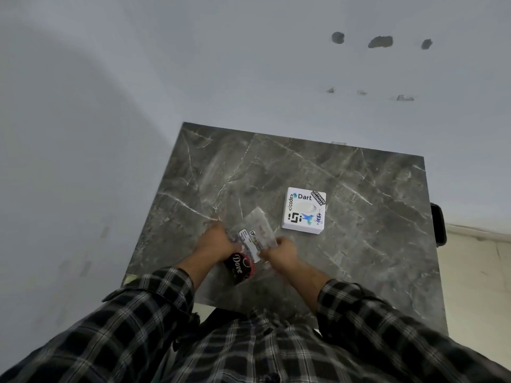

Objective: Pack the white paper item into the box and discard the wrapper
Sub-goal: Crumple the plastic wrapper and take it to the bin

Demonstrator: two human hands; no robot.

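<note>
A clear plastic wrapper (261,226) with a white label and whitish contents is held over the near middle of the dark marble table (359,189). My left hand (218,241) grips its left side and my right hand (282,251) grips its lower right corner. Whether the white paper item is still inside is hard to tell. A square white box (304,211) with stickers reading "Dart" and "code" and an oval opening on top sits on the table to the right of, and beyond, my hands.
A dark red "Dove" packet (239,268) lies under my left wrist near the table's front edge. A dark object (438,223) sticks out past the table's right edge. A pale wall runs behind and to the left.
</note>
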